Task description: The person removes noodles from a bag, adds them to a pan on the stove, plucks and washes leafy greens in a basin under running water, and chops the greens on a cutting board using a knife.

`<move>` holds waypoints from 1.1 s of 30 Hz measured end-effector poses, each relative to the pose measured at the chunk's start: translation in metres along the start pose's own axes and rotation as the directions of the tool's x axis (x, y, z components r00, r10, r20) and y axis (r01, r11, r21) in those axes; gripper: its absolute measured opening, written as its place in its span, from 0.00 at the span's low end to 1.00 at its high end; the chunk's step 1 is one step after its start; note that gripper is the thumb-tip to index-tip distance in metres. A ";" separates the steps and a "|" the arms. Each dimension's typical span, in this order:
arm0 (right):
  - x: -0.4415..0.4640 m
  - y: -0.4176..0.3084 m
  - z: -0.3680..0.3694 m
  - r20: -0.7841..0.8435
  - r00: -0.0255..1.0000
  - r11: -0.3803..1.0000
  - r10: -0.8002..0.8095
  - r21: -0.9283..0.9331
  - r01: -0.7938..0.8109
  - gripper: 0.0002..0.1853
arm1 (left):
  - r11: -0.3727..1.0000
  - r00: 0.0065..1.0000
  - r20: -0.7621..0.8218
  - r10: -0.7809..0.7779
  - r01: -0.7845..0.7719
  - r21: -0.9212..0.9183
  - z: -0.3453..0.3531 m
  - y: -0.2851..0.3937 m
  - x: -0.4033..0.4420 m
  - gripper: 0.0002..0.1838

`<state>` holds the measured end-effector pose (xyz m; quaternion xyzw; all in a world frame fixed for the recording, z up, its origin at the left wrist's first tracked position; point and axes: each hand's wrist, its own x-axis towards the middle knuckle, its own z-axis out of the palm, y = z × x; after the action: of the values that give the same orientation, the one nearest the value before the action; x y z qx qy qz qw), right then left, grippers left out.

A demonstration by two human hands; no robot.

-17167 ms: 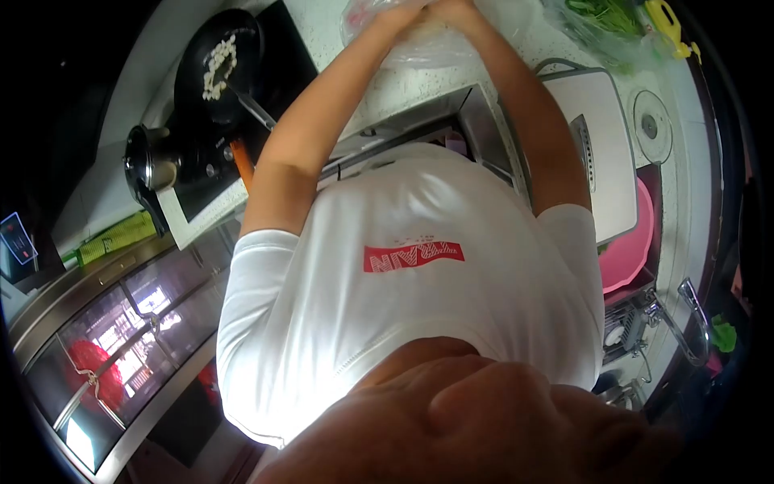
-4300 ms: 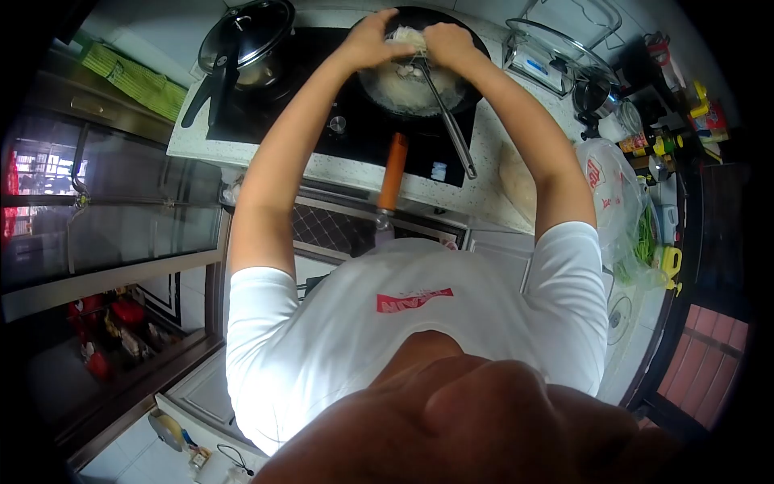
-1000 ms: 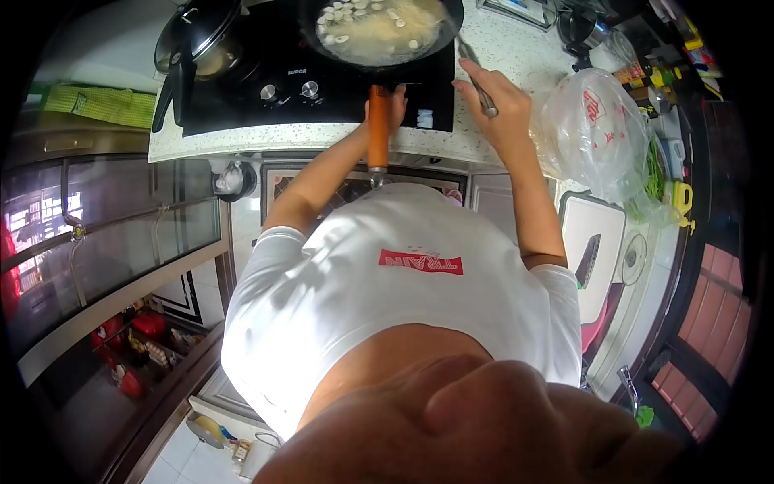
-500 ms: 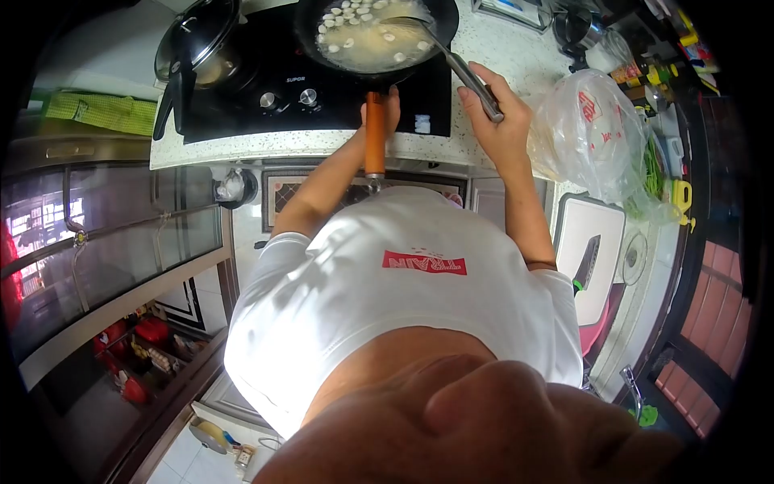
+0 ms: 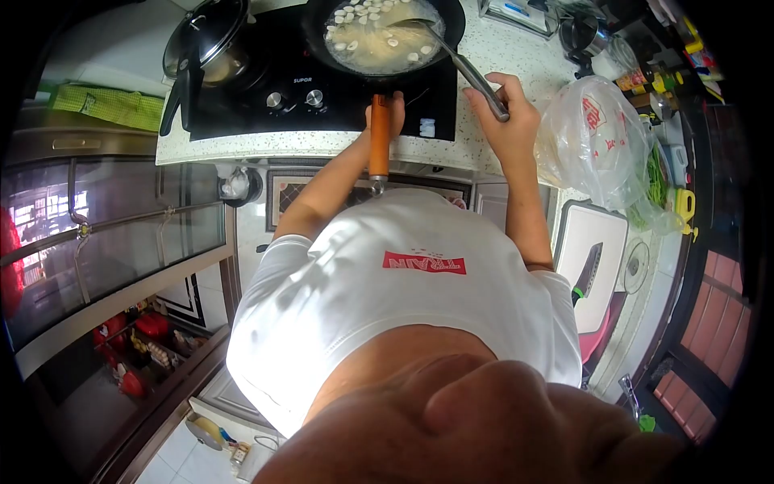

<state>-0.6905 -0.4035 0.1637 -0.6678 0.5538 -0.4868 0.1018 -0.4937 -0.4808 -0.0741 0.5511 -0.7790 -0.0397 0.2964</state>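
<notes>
A dark wok (image 5: 451, 24) sits on the black gas stove (image 5: 242, 113), with pale cloudy liquid (image 5: 363, 56) and several small white round pieces (image 5: 348, 16) in it. My right hand (image 5: 509, 117) is closed around the grey handle of a metal spatula (image 5: 476, 79), whose head dips into the liquid. The wok's orange-brown handle (image 5: 379, 141) points toward my body. My left hand (image 5: 396, 114) is under and beside that handle, near the stove's front edge. Its fingers are mostly hidden, so I cannot tell whether it grips the handle.
A lidded pot (image 5: 211, 48) with a black handle stands on the left burner. To the right, a clear plastic bag (image 5: 597, 137) rests on the speckled counter (image 5: 500, 44). Nearer me are a white cutting board (image 5: 576, 242) and a knife (image 5: 592, 270). A green cloth (image 5: 109, 105) lies at left.
The spatula still rests in the wok, and the white pieces have shifted in the liquid. The whole view has moved slightly, and both hands keep nearly the same places.
</notes>
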 end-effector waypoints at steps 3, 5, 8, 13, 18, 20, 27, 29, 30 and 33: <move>0.001 0.008 0.001 0.002 0.999 0.997 0.046 0.054 -0.046 0.15 | 0.999 0.999 0.034 0.015 -0.014 -0.032 -0.015 0.011 -0.005 0.06; 0.000 0.009 0.003 -0.001 0.999 0.997 0.039 0.064 -0.039 0.14 | 0.992 0.996 0.043 0.073 -0.068 -0.106 -0.025 0.015 -0.006 0.05; -0.001 0.008 0.006 -0.003 1.000 0.998 0.015 0.060 -0.015 0.13 | 0.998 0.986 0.167 0.003 0.007 -0.059 -0.020 0.015 -0.001 0.04; -0.002 0.008 0.008 -0.009 1.000 0.996 -0.021 0.084 0.022 0.13 | 0.986 0.947 0.320 -0.042 -0.012 0.166 -0.017 0.015 0.003 0.10; -0.001 0.014 0.000 0.024 0.997 0.990 0.072 0.120 -0.075 0.11 | 0.985 0.909 0.401 -0.112 0.050 0.162 -0.071 -0.003 -0.018 0.08; -0.001 0.020 -0.007 0.026 0.992 0.974 0.123 0.188 -0.126 0.09 | 0.976 0.912 0.393 -0.123 0.039 0.215 -0.126 -0.014 -0.030 0.06; 0.001 -0.001 -0.063 0.101 0.995 0.982 0.000 0.187 -0.019 0.04 | 0.967 0.991 0.034 -0.131 0.121 0.224 -0.280 -0.025 -0.015 0.05; 0.003 -0.014 -0.070 0.176 0.980 0.985 -0.094 0.157 0.067 0.04 | 0.976 0.993 -0.095 -0.074 0.092 0.200 -0.278 -0.014 0.013 0.05; 0.005 -0.023 -0.067 0.201 0.971 0.983 -0.127 0.159 0.095 0.05 | 0.975 0.990 -0.114 -0.088 0.109 0.196 -0.273 -0.005 0.029 0.05; 0.005 -0.025 -0.038 0.178 0.945 0.950 -0.273 0.207 0.235 0.05 | 0.972 0.993 -0.109 -0.052 0.076 0.221 -0.223 -0.012 0.078 0.07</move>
<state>-0.7038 -0.3830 0.2025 -0.7681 0.4023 -0.4734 0.1551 -0.3883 -0.4950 0.1366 0.6072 -0.7441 0.0673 0.2703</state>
